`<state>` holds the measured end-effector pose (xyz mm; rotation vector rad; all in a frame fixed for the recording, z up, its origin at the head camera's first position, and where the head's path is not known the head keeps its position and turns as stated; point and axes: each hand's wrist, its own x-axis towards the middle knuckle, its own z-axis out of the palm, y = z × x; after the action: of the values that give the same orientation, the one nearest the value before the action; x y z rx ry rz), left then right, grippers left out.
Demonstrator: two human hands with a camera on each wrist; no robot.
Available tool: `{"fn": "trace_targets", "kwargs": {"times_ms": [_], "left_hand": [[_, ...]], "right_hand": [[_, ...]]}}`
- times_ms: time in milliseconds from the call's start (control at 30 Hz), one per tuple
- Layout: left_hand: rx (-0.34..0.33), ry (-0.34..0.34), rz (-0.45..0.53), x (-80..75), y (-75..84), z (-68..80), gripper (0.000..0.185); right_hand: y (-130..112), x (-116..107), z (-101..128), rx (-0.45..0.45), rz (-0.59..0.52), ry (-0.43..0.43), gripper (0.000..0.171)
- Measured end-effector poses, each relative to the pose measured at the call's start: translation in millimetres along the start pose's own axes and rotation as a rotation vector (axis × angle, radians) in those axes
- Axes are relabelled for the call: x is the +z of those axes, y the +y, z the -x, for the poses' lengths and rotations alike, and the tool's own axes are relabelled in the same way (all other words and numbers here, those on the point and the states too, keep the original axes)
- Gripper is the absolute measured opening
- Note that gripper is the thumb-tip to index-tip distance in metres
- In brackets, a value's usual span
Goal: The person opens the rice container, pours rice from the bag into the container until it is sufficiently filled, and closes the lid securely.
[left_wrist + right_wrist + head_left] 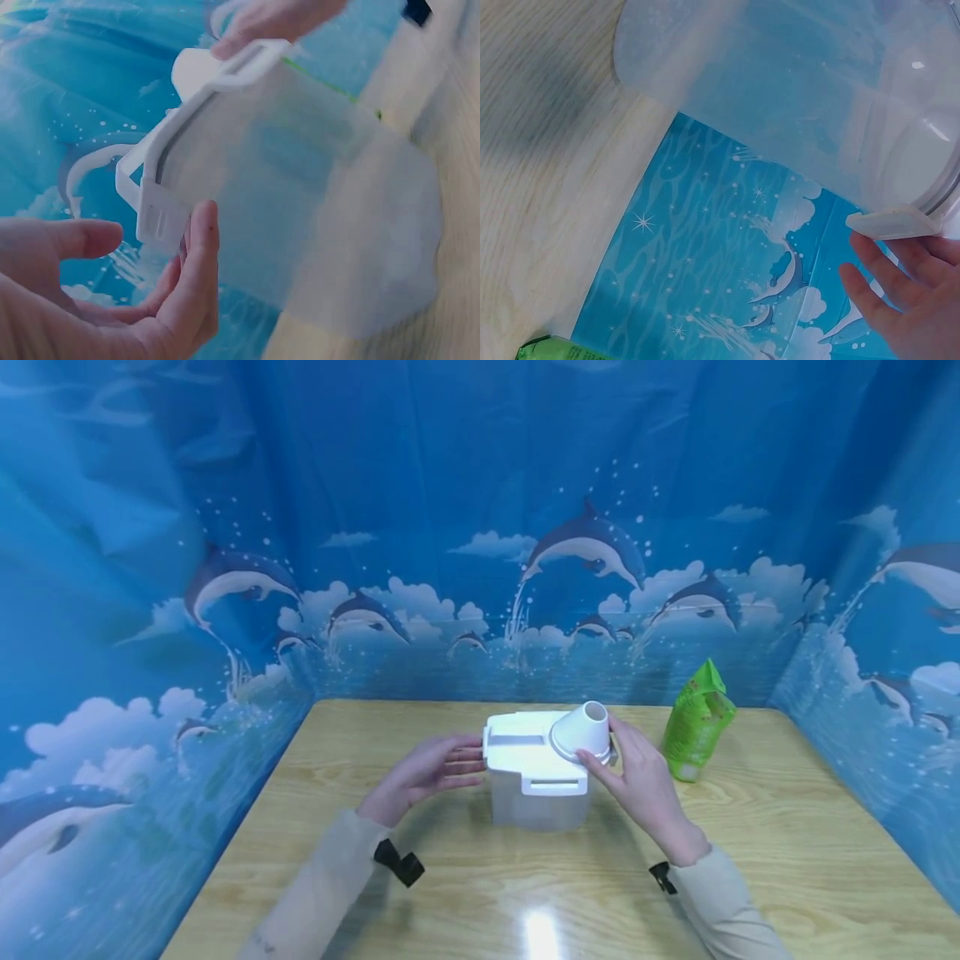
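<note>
Bracketing the container (536, 768), the left hand (427, 772) rests spread fingers on its left edge (long axis left-right); the right hand (637, 777) touches the white funnel (581, 731), fingers straight.

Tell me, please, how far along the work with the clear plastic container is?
Done: the white funnel sits on the white lid of the clear plastic container. In hand: both hands, left and right, touch the lid's ends. Left: the green bag stands untouched beside it.
</note>
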<state>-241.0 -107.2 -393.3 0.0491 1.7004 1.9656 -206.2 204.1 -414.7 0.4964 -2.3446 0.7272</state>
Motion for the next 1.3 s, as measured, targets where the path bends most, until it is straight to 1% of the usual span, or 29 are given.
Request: {"fn": "trace_targets", "kwargs": {"times_ms": [67,133,267,433,600,667,733,867,900,967,1067,1133,1200,1300], "left_hand": [[-0.047,-0.009,0.067,-0.4,1.8,-1.2,0.049],[-0.086,-0.015,0.112,-0.6,3.3,-2.4,0.049],[-0.139,-0.013,0.142,-0.7,3.9,-6.9,0.044],[-0.165,-0.019,0.167,-0.8,3.5,-12.4,0.033],[-0.174,-0.008,0.170,0.6,2.9,-16.7,0.032],[-0.173,0.001,0.165,1.5,2.6,-17.5,0.033],[-0.163,-0.005,0.158,2.3,2.2,-17.8,0.033],[-0.148,-0.019,0.166,3.0,1.0,-18.1,0.025],[-0.143,-0.020,0.181,3.0,0.6,-18.3,0.022],[-0.132,0.003,0.208,3.4,0.5,-18.4,0.015],[-0.106,0.055,0.221,4.0,1.5,-18.0,0.011],[-0.098,0.080,0.209,3.7,2.7,-16.7,0.015],[-0.103,0.087,0.186,2.3,3.4,-15.4,0.024],[-0.110,0.072,0.149,-0.7,4.4,-12.8,0.037]], "right_hand": [[0,0,0,0.000,0.000,0.000,0.067],[-1,0,0,0.000,0.002,0.000,0.067],[-2,0,0,-0.003,0.008,-0.002,0.067],[-3,0,-1,-0.002,0.007,0.000,0.068],[-3,0,-1,0.001,0.006,0.004,0.068],[-3,0,-1,0.001,0.007,0.007,0.067],[-3,0,-1,-0.003,0.006,0.010,0.067],[-2,0,0,-0.016,0.001,0.025,0.067],[-1,0,0,-0.019,0.000,0.028,0.067],[-1,0,0,-0.023,-0.003,0.033,0.066],[-1,0,0,-0.023,-0.003,0.034,0.065],[-1,0,0,-0.023,-0.001,0.034,0.065],[-2,0,0,-0.022,0.003,0.034,0.066],[-2,0,0,-0.022,0.007,0.038,0.066]]}}
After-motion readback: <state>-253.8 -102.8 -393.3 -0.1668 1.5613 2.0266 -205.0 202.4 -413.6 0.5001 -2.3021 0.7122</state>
